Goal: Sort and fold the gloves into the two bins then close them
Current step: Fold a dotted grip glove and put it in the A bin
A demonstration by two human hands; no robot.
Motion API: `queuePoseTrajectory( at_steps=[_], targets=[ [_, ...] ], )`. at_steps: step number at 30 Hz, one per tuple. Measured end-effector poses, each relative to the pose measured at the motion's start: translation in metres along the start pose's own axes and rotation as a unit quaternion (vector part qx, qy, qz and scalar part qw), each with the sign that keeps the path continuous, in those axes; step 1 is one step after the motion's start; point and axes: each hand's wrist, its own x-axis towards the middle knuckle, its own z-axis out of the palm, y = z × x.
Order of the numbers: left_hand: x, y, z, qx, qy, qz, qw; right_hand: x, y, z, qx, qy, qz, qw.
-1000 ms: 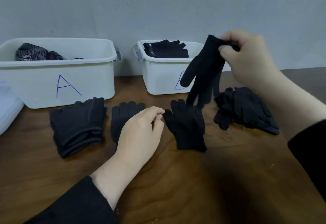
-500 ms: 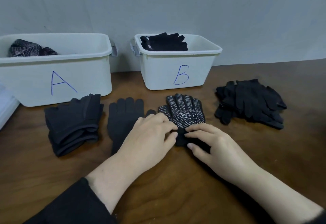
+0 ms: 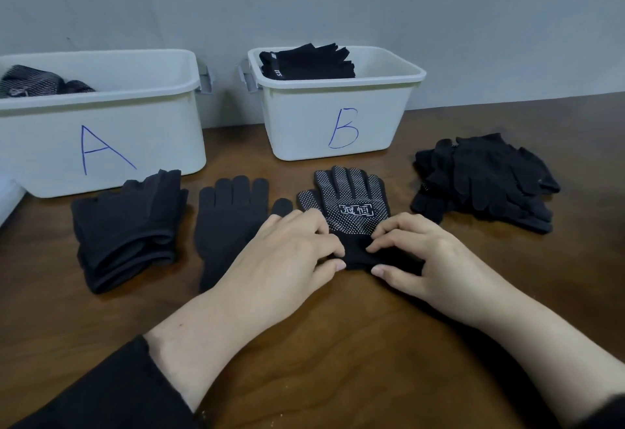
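On the wooden table point(image 3: 338, 344), near bin B point(image 3: 338, 117), a dotted black glove point(image 3: 348, 205) lies flat, fingers pointing far — its cuff pinched between the left hand point(image 3: 287, 252) and the right hand point(image 3: 419, 252), thumbs and curled fingertips on the fabric. Left of it lie a plain glove point(image 3: 226, 222) and a folded stack point(image 3: 125, 225) below bin A point(image 3: 101, 144); a loose pile point(image 3: 483, 178) sits right
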Motion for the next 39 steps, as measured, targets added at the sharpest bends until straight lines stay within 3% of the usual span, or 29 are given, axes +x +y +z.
queuePoseTrajectory(
  at_steps=[3, 7, 12, 19, 25, 28, 31, 33, 35, 37, 39],
  targets=[
    [0.001, 0.0, 0.0, 0.019, 0.027, 0.004, 0.999, 0.001, 0.0, 0.001, -0.003, 0.009, -0.003, 1.0],
    [0.011, -0.01, -0.009, 0.062, 0.087, -0.101, 0.989, 0.001, -0.001, 0.002, 0.009, 0.021, -0.004, 1.0],
    [0.027, -0.022, -0.006, 0.113, -0.003, -0.157, 0.981, 0.001, -0.002, 0.002, 0.007, 0.024, -0.002, 1.0],
    [0.033, -0.027, -0.001, 0.088, -0.064, -0.147, 0.983, 0.003, 0.001, 0.006, -0.004, 0.029, -0.012, 0.999],
    [0.04, -0.026, -0.003, 0.052, -0.041, -0.137, 0.988, 0.003, -0.001, 0.005, -0.011, 0.036, -0.02, 0.999],
    [0.037, -0.029, 0.004, 0.078, -0.066, -0.14, 0.985, 0.001, -0.001, 0.003, -0.021, 0.027, -0.019, 0.999],
    [0.029, -0.028, 0.0, 0.058, 0.025, -0.119, 0.991, 0.0, 0.001, 0.001, -0.033, 0.007, -0.024, 0.999],
    [0.024, -0.023, -0.006, 0.014, 0.051, -0.047, 0.997, 0.0, 0.002, 0.001, -0.04, 0.009, -0.023, 0.999],
    [0.016, -0.015, -0.009, -0.006, -0.011, 0.018, 1.0, 0.001, 0.003, 0.002, -0.056, 0.024, -0.026, 0.998],
    [0.012, -0.01, -0.006, 0.008, -0.074, 0.028, 0.997, 0.002, 0.002, 0.005, -0.076, 0.043, -0.029, 0.996],
    [0.01, -0.009, -0.005, 0.024, -0.084, 0.026, 0.996, 0.003, 0.0, 0.009, -0.093, 0.063, -0.029, 0.993]
  ],
)
